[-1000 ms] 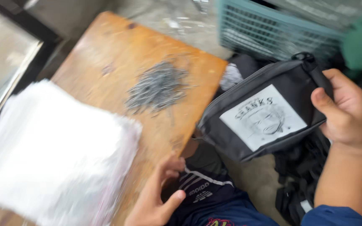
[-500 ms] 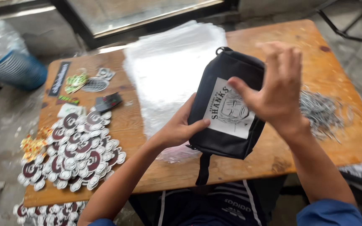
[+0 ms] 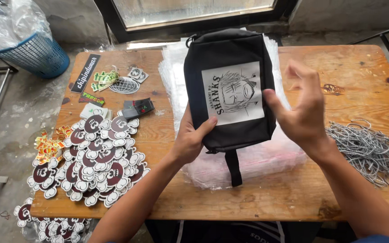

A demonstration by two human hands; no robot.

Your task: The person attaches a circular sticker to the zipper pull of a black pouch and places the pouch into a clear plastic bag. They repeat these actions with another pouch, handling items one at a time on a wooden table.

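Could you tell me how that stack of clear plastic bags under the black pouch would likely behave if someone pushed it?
The stack of clear plastic bags looks glossy and thin, so sheets would probably slide apart. It seems floppy, likely sagging when lifted. The black pouch lying on it may steady it.

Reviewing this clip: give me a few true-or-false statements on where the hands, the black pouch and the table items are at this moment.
1. The left hand grips the black pouch at its lower left edge. True.
2. The right hand is closed around the pouch. False: it is open, fingers spread, beside the pouch's right edge, with no grip.
3. The pouch is over a stack of clear plastic bags. True.
4. The pile of ball chains lies at the table's left end. False: it lies at the right end; round stickers cover the left end.
5. A blue mesh basket stands on the wooden table. False: it stands on the floor, beyond the table's left corner.
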